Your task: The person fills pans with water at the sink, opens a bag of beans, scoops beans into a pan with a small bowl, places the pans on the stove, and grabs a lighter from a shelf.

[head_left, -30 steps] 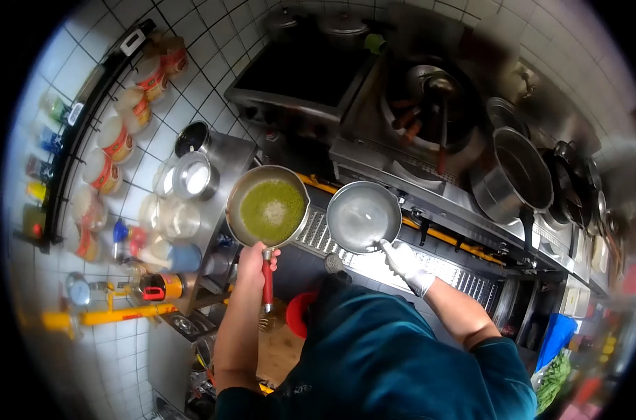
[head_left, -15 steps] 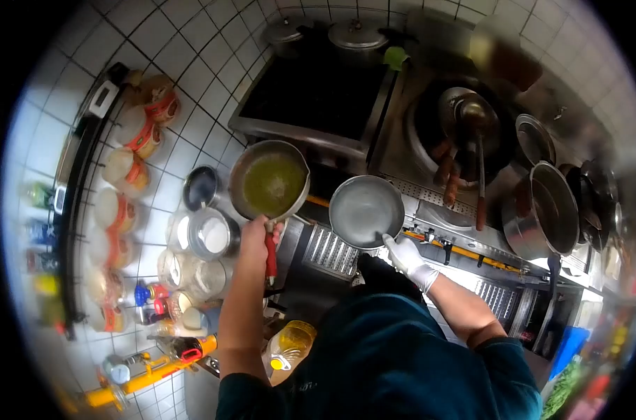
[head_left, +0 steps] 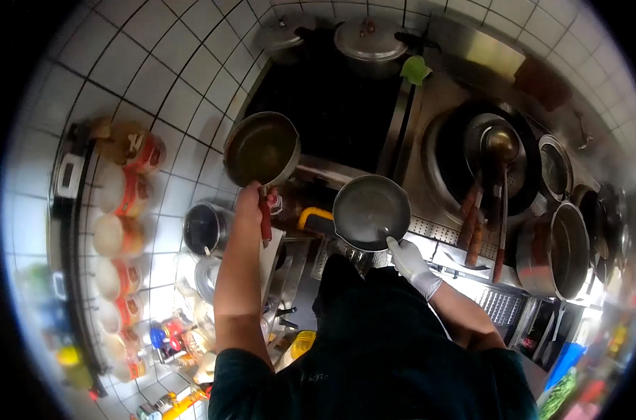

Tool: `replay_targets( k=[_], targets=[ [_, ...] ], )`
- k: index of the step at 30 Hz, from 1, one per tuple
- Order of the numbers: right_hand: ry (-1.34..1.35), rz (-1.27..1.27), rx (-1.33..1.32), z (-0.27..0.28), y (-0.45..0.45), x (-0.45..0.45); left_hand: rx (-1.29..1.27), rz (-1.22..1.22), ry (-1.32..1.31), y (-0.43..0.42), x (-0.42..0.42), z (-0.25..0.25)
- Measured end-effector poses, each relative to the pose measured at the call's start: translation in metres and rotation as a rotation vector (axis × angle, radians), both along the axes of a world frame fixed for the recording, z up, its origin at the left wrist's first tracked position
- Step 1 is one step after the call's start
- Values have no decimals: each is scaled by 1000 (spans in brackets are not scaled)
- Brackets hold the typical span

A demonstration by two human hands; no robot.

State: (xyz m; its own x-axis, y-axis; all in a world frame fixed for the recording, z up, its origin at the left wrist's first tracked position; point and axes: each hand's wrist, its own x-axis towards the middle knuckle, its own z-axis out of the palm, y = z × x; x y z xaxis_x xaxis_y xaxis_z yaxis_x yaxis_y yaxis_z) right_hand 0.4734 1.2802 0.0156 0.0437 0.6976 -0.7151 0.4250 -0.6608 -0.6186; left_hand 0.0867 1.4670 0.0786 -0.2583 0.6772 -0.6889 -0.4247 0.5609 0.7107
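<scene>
My bare left hand (head_left: 253,204) is closed round the red handle of a frying pan (head_left: 262,150) with greenish contents, held at the front left corner of the dark stove top. In my gloved right hand (head_left: 410,262) is the handle end of a second, grey pan (head_left: 371,212), level and to the right of the first. The two pans are apart. Nothing distinct shows inside the grey pan. Behind them lies the black stove top (head_left: 325,105).
Lidded pots (head_left: 370,42) stand at the back of the stove. To the right are a wok (head_left: 440,164) holding wooden-handled ladles and a deep pot (head_left: 552,252). A dark-filled container (head_left: 204,227) sits left of my forearm; tubs (head_left: 118,234) line the wall.
Both pans have come nearer the stove, the left one reaching its front left corner. The view has shifted and turned. Both hands have kept their holds.
</scene>
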Motion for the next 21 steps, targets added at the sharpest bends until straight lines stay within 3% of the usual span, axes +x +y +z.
replay_targets(
  k=[5, 9, 13, 16, 21],
  targets=[
    [15, -157, -28, 31, 36, -22, -7, -73, 35, 80, -23, -35],
    [-108, -160, 31, 6, 56, -35, -31, -51, 20, 132, -27, -47],
    [-44, -283, -54, 35, 91, -58, -12, -112, -18, 182, -43, -79],
    [-160, -217, 147, 15, 101, -68, -59, -120, 19, 215, -49, -103],
    [-163, -251, 133, 4, 128, -76, -50, -118, 20, 245, -49, -121]
  ],
)
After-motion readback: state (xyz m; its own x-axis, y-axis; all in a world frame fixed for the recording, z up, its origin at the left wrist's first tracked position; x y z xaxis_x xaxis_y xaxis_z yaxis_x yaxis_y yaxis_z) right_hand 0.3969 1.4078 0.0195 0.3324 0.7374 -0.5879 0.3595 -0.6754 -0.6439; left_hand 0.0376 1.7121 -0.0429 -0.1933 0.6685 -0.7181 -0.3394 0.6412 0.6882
